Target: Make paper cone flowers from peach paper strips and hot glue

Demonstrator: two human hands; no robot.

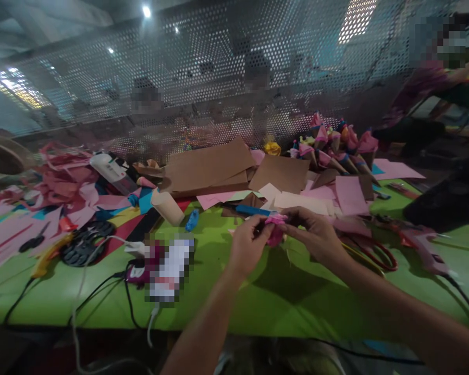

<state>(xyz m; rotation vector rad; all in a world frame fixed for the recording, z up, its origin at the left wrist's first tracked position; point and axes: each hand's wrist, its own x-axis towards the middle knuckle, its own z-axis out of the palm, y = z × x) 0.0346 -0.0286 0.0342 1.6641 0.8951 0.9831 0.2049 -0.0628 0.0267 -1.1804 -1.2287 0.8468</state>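
Observation:
A small crumpled pink paper flower (275, 234) is held above the green table (219, 307). My left hand (245, 247) pinches it from the left with fingers closed. From the right, the thumb and fingers of my right hand (315, 232) close on the same flower near its top. Just behind the hands lies a long blue object (254, 210), perhaps a pen or cutter; its kind is not clear. A twisted blue paper piece (192, 221) rests to the left of my left hand.
Brown cardboard (211, 164) and pink paper sheets (350, 195) lie behind. Wrapped paper flowers (328, 140) are piled back right. Glue guns sit at both sides, one yellow (50, 256), one pink (426, 247). Red-handled scissors (389, 260), a phone (174, 265) and cables (80, 281) lie around.

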